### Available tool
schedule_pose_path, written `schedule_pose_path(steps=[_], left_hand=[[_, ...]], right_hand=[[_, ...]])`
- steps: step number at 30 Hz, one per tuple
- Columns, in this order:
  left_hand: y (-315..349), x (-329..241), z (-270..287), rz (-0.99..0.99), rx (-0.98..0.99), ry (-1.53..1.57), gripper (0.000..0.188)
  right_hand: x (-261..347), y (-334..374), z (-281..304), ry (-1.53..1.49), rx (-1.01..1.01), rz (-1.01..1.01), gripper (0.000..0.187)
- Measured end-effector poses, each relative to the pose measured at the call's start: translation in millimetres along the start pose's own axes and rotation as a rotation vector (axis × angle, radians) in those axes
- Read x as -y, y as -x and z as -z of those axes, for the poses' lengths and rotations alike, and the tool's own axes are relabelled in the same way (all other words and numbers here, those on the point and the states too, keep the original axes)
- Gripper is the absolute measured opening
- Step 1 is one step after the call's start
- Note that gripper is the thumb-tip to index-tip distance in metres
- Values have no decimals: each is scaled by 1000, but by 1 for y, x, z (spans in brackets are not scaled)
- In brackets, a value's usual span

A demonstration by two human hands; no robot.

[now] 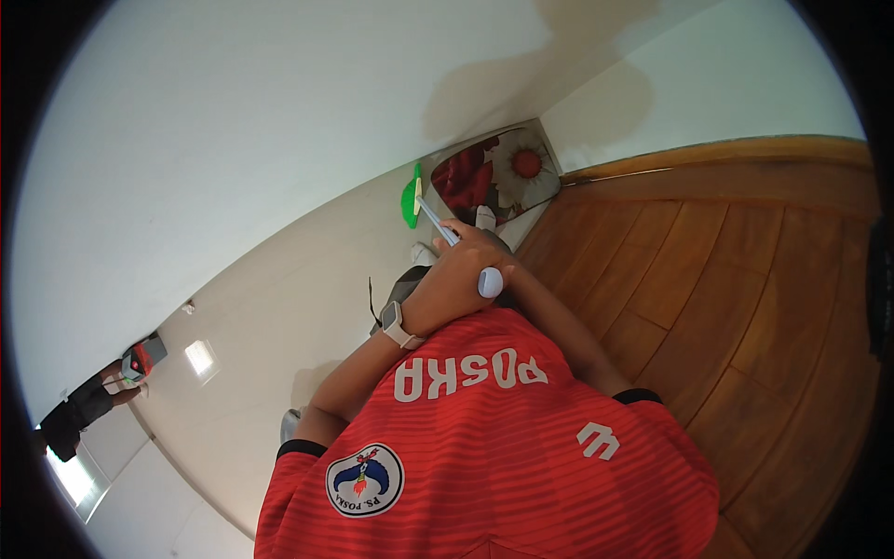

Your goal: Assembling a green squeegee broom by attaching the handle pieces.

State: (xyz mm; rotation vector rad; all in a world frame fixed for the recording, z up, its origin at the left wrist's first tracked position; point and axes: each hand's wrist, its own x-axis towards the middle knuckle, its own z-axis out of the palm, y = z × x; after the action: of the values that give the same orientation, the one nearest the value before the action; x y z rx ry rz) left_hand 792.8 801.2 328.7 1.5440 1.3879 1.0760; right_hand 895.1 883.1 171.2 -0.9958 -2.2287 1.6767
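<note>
A broom with green bristles (410, 200), a pale yellow head and a light grey-blue handle (435, 220) slants away from me, its bristles at the floor near the wall. My left hand (456, 282), with a pale-strapped watch on the wrist, is closed round the upper handle, and the rounded handle end sticks out beside it. Farther down, my right hand (472, 239) is wrapped round the same handle, partly hidden behind the left. Just right of the bristles lies a flower-patterned mat (529, 191) in red, white and grey.
A white wall (242, 121) runs along the pale tiled floor (270, 270). Brown wooden planks (689, 252) fill the right side. My feet in white (422, 253) stand near the mat. At far left is another person in dark clothes (79, 415), beside a grey and red object (144, 358).
</note>
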Motion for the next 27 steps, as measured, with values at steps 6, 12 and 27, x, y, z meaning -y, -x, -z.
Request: schedule_pose_path(steps=[6, 12, 27], left_hand=[[-1, 2, 4, -43, -9, -14, 28], [-7, -3, 13, -3, -2, -17, 30], [-11, -6, 26, -30, 11, -12, 34]], right_hand=[[-19, -4, 0, -177, 116, -16, 48], [-52, 0, 12, -206, 212, 108, 61], [-53, 4, 4, -49, 103, 208, 57]])
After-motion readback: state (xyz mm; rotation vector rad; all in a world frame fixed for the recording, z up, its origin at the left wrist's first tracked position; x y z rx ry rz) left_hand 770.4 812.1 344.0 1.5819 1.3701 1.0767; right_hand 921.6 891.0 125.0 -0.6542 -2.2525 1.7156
